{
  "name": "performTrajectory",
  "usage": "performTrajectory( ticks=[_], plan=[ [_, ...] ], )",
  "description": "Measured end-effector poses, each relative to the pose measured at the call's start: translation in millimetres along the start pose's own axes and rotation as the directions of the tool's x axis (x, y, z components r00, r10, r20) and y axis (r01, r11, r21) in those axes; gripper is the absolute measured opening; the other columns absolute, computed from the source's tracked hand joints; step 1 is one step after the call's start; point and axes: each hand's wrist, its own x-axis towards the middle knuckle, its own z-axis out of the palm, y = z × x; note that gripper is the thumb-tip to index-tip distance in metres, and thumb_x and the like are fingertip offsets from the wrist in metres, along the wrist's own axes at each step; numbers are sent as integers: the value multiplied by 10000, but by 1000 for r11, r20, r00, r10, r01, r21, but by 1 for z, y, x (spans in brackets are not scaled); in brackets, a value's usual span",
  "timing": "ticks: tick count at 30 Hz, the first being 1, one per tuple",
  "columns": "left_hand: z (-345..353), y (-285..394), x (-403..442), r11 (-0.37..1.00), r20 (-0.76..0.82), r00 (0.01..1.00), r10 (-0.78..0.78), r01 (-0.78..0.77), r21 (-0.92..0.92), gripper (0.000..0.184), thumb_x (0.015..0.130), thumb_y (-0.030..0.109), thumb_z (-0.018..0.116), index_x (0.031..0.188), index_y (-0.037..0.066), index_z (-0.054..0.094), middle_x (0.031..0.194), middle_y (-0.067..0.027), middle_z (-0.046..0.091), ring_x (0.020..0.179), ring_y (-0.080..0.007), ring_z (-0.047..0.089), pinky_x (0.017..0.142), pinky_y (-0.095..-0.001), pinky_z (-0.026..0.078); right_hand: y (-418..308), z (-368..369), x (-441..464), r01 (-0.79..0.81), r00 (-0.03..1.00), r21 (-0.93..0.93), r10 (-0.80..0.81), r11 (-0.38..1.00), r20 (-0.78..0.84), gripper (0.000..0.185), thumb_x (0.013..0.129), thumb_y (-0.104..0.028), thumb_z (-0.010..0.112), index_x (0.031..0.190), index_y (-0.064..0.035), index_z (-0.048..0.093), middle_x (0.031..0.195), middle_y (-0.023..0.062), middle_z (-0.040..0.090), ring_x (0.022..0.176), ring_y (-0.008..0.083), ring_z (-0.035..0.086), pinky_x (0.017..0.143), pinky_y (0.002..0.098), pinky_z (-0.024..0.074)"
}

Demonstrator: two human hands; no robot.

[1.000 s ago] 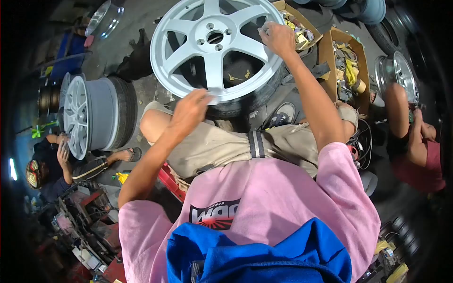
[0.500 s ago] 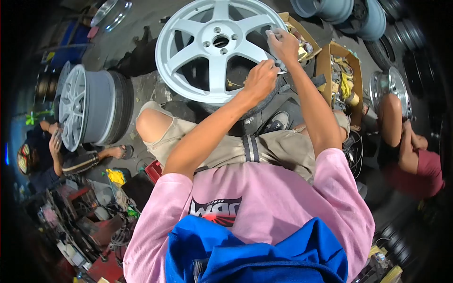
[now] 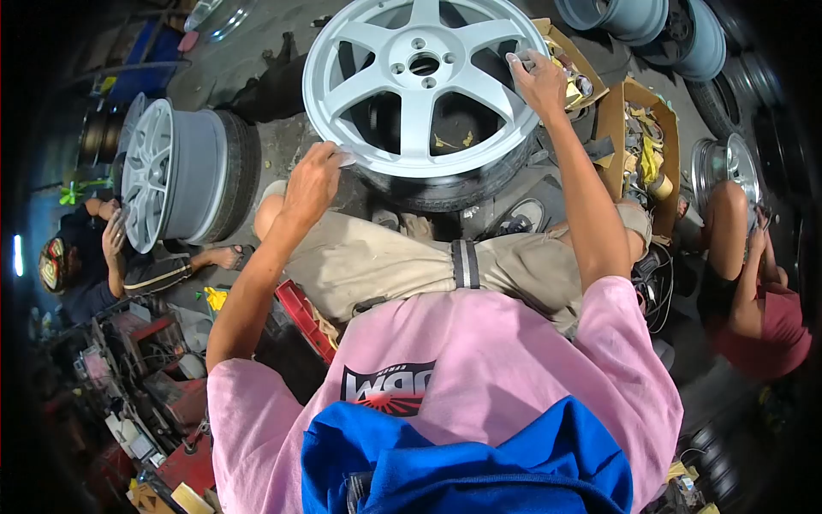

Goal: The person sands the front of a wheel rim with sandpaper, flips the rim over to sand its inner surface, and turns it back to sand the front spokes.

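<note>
A white six-spoke car wheel lies face up in front of me, raised on a black tyre. At its near left edge is my left hand, closed, with a small thin pale piece pinched at the fingertips; its material is unclear. The piece is at or very near the outer lip. On the right side, my right hand reaches over the lip with bent fingers, gripping the wheel; part of the thumb and fingers is hidden.
Cardboard boxes of scraps and tape stand right of the wheel. Another white wheel stands upright at left, beside a person. A second person sits at right near a shiny wheel. A red tray and tools lie near my left arm.
My left hand has moved left along the near rim, away from my right hand. The right hand stays at the wheel's right side. The whole view has shifted slightly.
</note>
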Motion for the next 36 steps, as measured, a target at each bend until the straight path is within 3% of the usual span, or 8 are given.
performTrajectory(
  ticks=[11, 13, 15, 17, 27, 29, 34, 36],
  plan=[
    [98, 168, 104, 940, -231, 973, -9, -71, -334, 38, 810, 24, 607, 819, 7, 639, 898, -168, 621, 870, -398, 637, 726, -506, 498, 3, 4, 1, 60, 998, -71, -60, 996, -3, 316, 865, -405, 706, 909, -95, 748, 752, 142, 704, 686, 313, 674, 677, 416, 514],
    [100, 171, 137, 935, -165, 980, -109, 44, -352, 105, 861, 77, 640, 873, -7, 702, 838, -157, 668, 759, -320, 667, 701, -445, 511, 7, 3, 6, -75, 997, 153, 74, 985, 13, 318, 883, -388, 710, 926, -75, 746, 685, 91, 680, 621, 224, 637, 634, 355, 491],
    [99, 162, 160, 514, 133, 952, -275, 262, -817, 195, 906, 153, 686, 969, -22, 746, 828, -141, 720, 718, -202, 666, 693, -374, 515, 19, 1, 20, -129, 991, 382, 106, 915, 81, 314, 920, -354, 696, 942, -46, 753, 697, 18, 648, 629, 116, 568, 621, 285, 451],
    [98, 142, 166, 438, 121, 954, -273, 236, -867, 312, 854, 254, 758, 1045, 7, 747, 842, -228, 724, 735, -244, 716, 710, -372, 522, 3, -32, 21, -424, 906, 573, 338, 701, 256, 288, 954, -301, 669, 944, -28, 760, 764, -12, 625, 672, 70, 531, 634, 246, 425],
    [39, 105, 169, -155, 305, 900, -312, 269, -951, 253, 905, 240, 765, 1078, 62, 718, 921, 19, 690, 783, -60, 585, 734, -231, 483, -101, -35, -62, -545, 815, 725, 65, 420, 576, 236, 983, -177, 663, 1142, -10, 611, 993, 61, 686, 855, 124, 671, 673, 249, 529],
    [37, 90, 165, -154, 281, 914, -294, 244, -957, 240, 918, 252, 752, 1068, 67, 723, 909, 24, 680, 782, -70, 588, 732, -234, 489, -94, -31, -56, -495, 852, 764, 60, 414, 520, 182, 981, -174, 665, 1062, -22, 604, 974, 60, 689, 810, 120, 671, 657, 248, 529],
    [38, -34, 144, 645, -129, 916, -380, 162, -747, 309, 914, 342, 733, 1009, 49, 719, 912, -105, 738, 863, -191, 690, 789, -322, 530, -38, -58, -20, -266, 944, 575, 89, 773, 317, 189, 930, -138, 674, 1029, 0, 590, 915, 102, 691, 772, 200, 689, 669, 320, 531],
    [29, -81, 126, 768, -184, 839, -512, 351, -536, 345, 873, 379, 761, 988, 61, 695, 936, -162, 735, 905, -300, 708, 810, -384, 539, -23, -72, -10, 176, 978, -175, -152, 969, 143, 307, 841, -193, 714, 1036, 8, 587, 936, 187, 680, 843, 335, 684, 742, 426, 525]
  ],
)
